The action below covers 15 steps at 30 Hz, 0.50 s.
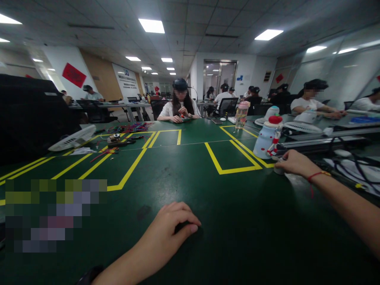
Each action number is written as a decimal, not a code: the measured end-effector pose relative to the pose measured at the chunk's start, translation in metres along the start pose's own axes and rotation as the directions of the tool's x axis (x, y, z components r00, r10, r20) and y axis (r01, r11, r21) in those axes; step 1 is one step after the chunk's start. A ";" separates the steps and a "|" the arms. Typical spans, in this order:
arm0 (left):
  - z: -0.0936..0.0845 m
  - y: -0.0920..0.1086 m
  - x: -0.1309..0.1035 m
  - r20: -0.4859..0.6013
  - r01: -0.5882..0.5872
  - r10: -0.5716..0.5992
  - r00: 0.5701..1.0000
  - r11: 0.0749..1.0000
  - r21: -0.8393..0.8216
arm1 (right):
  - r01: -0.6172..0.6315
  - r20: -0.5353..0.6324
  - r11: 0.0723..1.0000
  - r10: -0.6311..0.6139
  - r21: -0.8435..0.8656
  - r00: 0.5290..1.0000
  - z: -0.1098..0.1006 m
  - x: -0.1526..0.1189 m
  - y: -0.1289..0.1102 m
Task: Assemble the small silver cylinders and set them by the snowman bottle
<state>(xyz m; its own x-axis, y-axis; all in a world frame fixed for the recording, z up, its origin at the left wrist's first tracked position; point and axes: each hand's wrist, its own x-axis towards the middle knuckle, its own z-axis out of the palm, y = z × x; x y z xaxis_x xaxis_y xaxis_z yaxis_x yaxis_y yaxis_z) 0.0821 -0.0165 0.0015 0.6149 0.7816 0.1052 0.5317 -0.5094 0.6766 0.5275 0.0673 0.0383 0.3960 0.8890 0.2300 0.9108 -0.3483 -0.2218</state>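
Observation:
My left hand [175, 223] rests palm down on the green table [169, 174], fingers loosely bent and the thumb a little apart, with nothing seen in it. Stretched out to the right, my right hand [297, 164] has its fingertips closed on a small grey-white round object [279, 168], partly hidden by the fingers; its kind is unclear. Just behind that object stands a light blue bottle [264, 140] with a red top and a red and white strap. A red cord circles my right wrist.
Yellow tape [237, 171] marks areas on the table. Coloured wires [130, 128] and a white fan [73, 137] lie left. A pink-lidded clear bottle [242, 114], more fans [303, 122] and black cables [353, 162] are right. A person [179, 105] sits opposite, both hands at a small red item.

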 end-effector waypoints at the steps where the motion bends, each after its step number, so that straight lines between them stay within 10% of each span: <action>1: 0.000 0.000 0.000 0.000 0.000 0.000 1.000 1.000 -0.001 | -0.018 0.047 1.000 0.018 0.001 0.999 0.000 0.001 0.002; 15: -0.001 0.005 0.001 0.011 0.038 -0.038 0.999 0.999 -0.002 | 0.026 0.068 0.995 -0.019 -0.095 0.997 0.000 -0.004 -0.002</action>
<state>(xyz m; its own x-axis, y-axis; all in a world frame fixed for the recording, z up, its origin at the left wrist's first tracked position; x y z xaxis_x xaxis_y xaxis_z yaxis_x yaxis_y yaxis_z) 0.0849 -0.0185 0.0055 0.6007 0.7963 0.0708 0.5539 -0.4784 0.6814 0.5238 0.0647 0.0383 0.3695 0.9138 0.1688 0.9276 -0.3520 -0.1249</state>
